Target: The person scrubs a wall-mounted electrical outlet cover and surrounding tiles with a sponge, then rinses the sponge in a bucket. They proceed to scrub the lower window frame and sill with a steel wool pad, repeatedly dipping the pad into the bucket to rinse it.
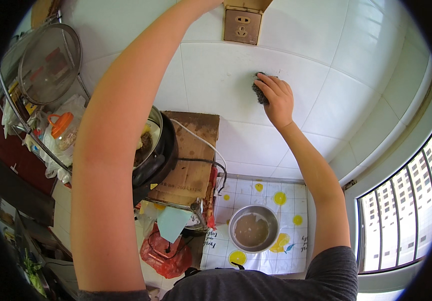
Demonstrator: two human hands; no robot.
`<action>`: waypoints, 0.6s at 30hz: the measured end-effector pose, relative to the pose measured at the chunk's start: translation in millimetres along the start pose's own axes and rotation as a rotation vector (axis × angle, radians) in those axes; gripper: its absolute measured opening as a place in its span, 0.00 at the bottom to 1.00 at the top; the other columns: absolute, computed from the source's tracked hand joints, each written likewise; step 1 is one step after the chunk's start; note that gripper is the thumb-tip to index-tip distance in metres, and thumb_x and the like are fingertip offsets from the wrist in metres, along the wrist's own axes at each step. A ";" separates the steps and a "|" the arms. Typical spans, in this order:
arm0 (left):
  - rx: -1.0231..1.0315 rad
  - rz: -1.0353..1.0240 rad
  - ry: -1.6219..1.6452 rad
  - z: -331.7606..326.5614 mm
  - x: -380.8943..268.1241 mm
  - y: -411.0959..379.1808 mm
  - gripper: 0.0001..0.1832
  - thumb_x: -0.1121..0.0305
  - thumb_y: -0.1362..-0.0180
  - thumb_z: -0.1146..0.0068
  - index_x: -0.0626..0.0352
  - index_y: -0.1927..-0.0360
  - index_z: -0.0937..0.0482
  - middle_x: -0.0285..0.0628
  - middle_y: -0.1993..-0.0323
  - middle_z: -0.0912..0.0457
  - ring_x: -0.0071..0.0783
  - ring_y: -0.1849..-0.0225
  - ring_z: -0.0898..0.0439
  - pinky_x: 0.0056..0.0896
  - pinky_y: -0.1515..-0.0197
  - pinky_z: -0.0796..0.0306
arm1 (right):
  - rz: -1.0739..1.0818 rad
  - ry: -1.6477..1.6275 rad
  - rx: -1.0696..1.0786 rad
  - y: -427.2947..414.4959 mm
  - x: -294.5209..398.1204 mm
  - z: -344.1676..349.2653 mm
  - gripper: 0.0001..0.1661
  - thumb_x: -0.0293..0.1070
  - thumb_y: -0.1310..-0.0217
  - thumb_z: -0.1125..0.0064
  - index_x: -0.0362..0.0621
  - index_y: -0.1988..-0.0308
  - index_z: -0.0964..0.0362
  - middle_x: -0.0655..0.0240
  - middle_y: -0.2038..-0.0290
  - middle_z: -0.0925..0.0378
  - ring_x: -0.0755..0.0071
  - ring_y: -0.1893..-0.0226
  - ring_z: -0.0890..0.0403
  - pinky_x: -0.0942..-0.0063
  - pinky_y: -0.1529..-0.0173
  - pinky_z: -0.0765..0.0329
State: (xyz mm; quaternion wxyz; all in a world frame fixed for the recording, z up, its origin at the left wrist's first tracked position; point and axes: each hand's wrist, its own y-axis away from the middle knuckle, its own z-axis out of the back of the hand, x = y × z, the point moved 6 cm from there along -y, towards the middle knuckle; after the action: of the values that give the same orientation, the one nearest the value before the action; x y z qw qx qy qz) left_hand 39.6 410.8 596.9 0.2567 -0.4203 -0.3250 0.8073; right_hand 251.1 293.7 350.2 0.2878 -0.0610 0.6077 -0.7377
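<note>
My right hand (279, 96) presses a dark wire scouring pad (260, 90) against the white tiled wall (234, 75), below and to the right of a brown wall socket (242, 27). Raised at the top edge, my left hand (214, 3) shows only in part, beside the socket's flipped-up cover (248, 4); its fingers are cut off by the picture's edge, so what it touches cannot be told. Below stands a round metal bowl (254, 228) of cloudy brownish water on a lemon-patterned covering.
A dark pot (167, 150) with food inside stands on stained cardboard (193, 143) at left, partly behind my left arm. Cables run past it. Farther left is a metal rack with a round sieve (50, 64) and an orange-lidded jar (65, 128). A barred window (400, 203) lies right.
</note>
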 end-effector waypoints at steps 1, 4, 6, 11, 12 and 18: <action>-0.023 -0.016 -0.022 1.2 -1.3 1.7 0.60 0.21 0.49 0.39 0.82 0.45 0.20 0.70 0.45 0.18 0.56 0.38 0.19 0.44 0.35 0.28 | -0.002 0.001 -0.011 -0.3 1.1 1.9 0.21 0.21 0.49 0.38 0.48 0.52 0.16 0.69 0.46 0.15 0.60 0.47 0.18 0.62 0.46 0.23; 0.181 -0.017 0.043 -1.7 -15.9 21.4 0.56 0.21 0.48 0.41 0.78 0.48 0.17 0.67 0.48 0.15 0.54 0.42 0.17 0.45 0.38 0.26 | 0.014 0.013 -0.016 -4.9 5.7 7.8 0.22 0.23 0.49 0.37 0.51 0.52 0.15 0.69 0.45 0.16 0.59 0.47 0.18 0.61 0.45 0.23; 0.170 -0.037 -0.001 -1.1 -16.7 19.5 0.54 0.21 0.47 0.41 0.75 0.49 0.15 0.65 0.50 0.14 0.53 0.44 0.16 0.44 0.40 0.25 | 0.005 0.033 -0.020 -14.3 2.9 9.7 0.22 0.23 0.49 0.37 0.53 0.52 0.15 0.69 0.45 0.16 0.58 0.46 0.18 0.61 0.45 0.22; 0.157 -0.059 0.013 2.2 -17.5 14.1 0.57 0.21 0.48 0.41 0.80 0.48 0.18 0.68 0.49 0.15 0.55 0.43 0.16 0.44 0.39 0.25 | 0.006 0.071 -0.149 -42.3 -3.8 3.3 0.24 0.23 0.50 0.36 0.55 0.52 0.14 0.69 0.44 0.17 0.58 0.47 0.18 0.61 0.45 0.22; 0.109 -0.058 0.003 2.7 -17.3 13.6 0.59 0.21 0.48 0.40 0.82 0.47 0.19 0.70 0.48 0.16 0.56 0.42 0.17 0.44 0.38 0.26 | 0.019 0.070 -0.137 -48.7 -2.0 -2.4 0.24 0.23 0.50 0.36 0.56 0.51 0.14 0.69 0.44 0.16 0.59 0.46 0.18 0.62 0.45 0.22; 0.141 -0.058 0.002 0.8 -19.7 14.4 0.65 0.21 0.50 0.39 0.90 0.44 0.25 0.77 0.45 0.20 0.61 0.38 0.20 0.45 0.35 0.28 | 0.024 0.158 -0.183 -70.0 -4.8 -22.1 0.24 0.22 0.51 0.36 0.55 0.53 0.14 0.72 0.44 0.15 0.61 0.46 0.18 0.63 0.45 0.21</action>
State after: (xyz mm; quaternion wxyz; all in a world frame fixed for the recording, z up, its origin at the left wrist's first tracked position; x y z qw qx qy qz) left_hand 47.1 387.5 596.7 0.3094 -0.3924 -0.2790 0.8201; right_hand 220.9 321.8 411.1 0.2409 -0.0216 0.6938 -0.6784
